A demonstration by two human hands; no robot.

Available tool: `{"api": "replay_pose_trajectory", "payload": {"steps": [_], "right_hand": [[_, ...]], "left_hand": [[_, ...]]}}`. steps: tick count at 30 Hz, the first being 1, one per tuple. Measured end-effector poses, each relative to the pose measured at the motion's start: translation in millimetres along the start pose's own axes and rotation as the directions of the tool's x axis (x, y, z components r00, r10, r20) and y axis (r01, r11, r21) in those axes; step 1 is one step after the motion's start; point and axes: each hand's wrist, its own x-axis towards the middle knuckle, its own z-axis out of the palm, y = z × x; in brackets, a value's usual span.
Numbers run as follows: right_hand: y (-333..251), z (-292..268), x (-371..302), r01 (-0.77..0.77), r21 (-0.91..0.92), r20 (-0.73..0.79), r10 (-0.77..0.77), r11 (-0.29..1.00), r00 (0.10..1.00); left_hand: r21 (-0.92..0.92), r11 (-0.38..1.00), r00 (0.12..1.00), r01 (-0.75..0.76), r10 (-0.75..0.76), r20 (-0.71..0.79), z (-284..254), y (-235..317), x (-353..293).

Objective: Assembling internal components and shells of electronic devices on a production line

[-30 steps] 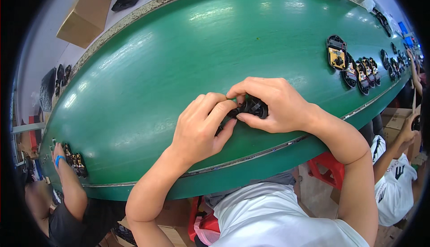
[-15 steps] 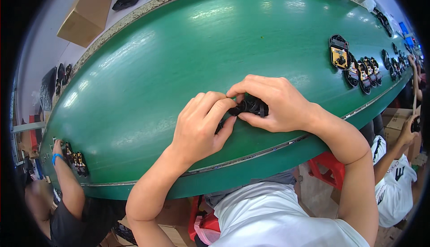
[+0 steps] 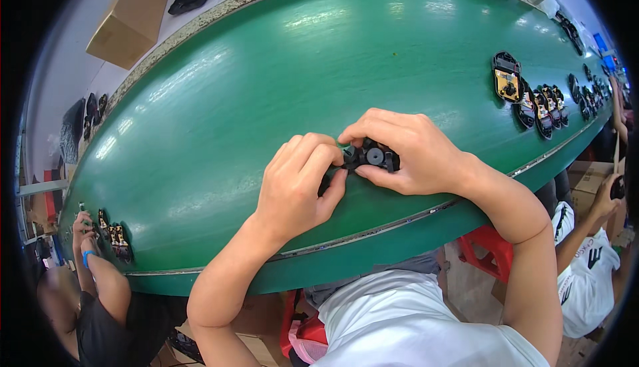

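While your left hand and right hand pinched the small black part, fingers closed around it just above the green table, you needed even pressure, keeping it squarely seated

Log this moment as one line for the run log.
left hand: on black part | right hand: pinching same part | part: over green table

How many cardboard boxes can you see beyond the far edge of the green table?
1: a brown cardboard box on the floor at upper left, past the green table. Others may be hidden outside the view.
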Motion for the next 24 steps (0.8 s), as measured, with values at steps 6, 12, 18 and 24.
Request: {"api": "replay_pose_trajectory", "payload": {"steps": [6, 12, 18, 24], "right_hand": [[1.3, -0.2, -1.6, 0.017, -0.017, -0.001, -0.017, 1.000, 1.000], [0.4, 1.1, -0.7, 0.012, -0.005, -0.010, -0.012, 1.000, 1.000], [-0.3, 2.2, -0.7, 0.017, 0.029, -0.049, -0.016, 0.999, 0.999], [-0.9, 3.3, -1.4, -0.004, 0.043, -0.056, 0.006, 0.999, 0.998]], "left_hand": [[-0.001, 1.000, 1.000, 0.001, -0.001, -0.015, 0.1, 0.4, -0.1], [-0.014, 1.000, 0.999, 0.008, -0.008, -0.033, 1.2, -1.4, -0.5], [-0.011, 1.000, 0.999, -0.002, 0.001, -0.044, 1.6, -0.6, 1.0], [-0.011, 1.000, 0.999, 0.009, -0.010, -0.039, 1.9, -1.3, -0.8]]}}
